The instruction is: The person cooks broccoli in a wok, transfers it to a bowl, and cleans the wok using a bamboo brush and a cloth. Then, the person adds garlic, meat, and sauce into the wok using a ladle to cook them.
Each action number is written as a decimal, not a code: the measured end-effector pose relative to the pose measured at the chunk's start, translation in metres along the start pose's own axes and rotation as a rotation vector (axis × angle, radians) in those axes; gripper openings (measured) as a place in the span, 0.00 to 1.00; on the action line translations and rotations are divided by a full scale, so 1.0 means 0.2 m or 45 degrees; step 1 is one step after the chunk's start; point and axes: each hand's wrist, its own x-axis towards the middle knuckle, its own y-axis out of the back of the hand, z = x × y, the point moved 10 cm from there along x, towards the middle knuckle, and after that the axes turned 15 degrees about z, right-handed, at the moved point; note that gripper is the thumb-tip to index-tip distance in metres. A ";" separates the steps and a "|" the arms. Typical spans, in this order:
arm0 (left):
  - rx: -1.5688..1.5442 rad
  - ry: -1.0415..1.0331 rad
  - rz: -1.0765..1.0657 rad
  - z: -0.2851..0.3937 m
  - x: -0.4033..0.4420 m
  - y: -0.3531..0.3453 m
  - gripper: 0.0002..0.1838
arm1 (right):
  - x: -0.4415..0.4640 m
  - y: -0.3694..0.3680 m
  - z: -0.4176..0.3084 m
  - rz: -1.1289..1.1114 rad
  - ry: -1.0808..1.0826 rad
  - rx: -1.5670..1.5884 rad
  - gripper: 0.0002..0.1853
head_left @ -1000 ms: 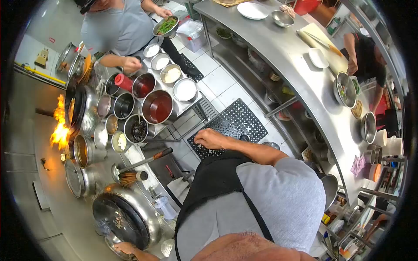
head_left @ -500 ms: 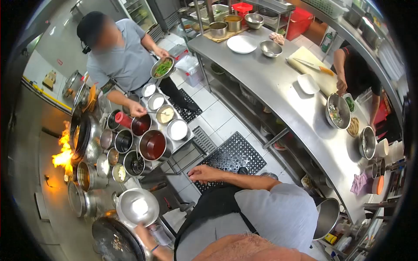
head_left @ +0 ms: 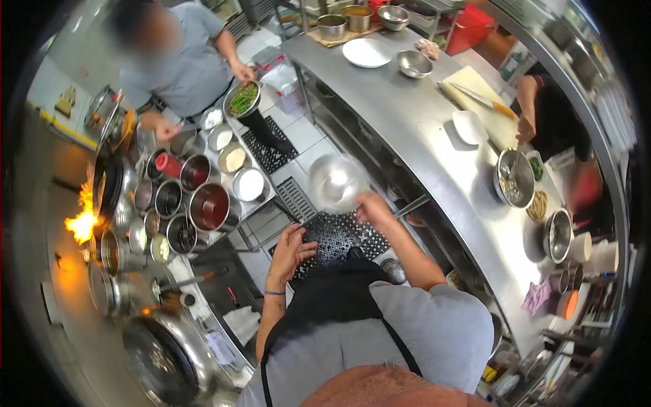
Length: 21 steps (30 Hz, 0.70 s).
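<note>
My right hand (head_left: 371, 211) grips the rim of a shiny metal bowl (head_left: 334, 182), which is smeared by motion above the floor between stove side and counter. My left hand (head_left: 291, 252), with a blue band at the wrist, is raised in front of my apron. Its fingers are spread and hold nothing, apart from the bowl. Lower left on the stove is a dark wok (head_left: 159, 356) with some pale pieces in it. Near it a long-handled ladle (head_left: 193, 279) lies across the stove edge.
Flames (head_left: 83, 216) rise at the far left beside pots. A red-sauce pot (head_left: 210, 205) and several containers crowd the cart. One co-worker holds a pan of green vegetables (head_left: 243, 100); another stirs a bowl (head_left: 514, 180) at the steel counter (head_left: 434, 149). A knife (head_left: 485, 98) lies there.
The metal bowl has moved from the stove side rightwards over the floor, passing from my left hand's side to my right hand. My left hand has come back towards my body. The view has shifted.
</note>
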 end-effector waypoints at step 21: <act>0.337 -0.453 0.881 -0.11 -0.60 1.00 0.22 | -0.48 -1.45 0.04 -0.783 0.647 -0.743 0.17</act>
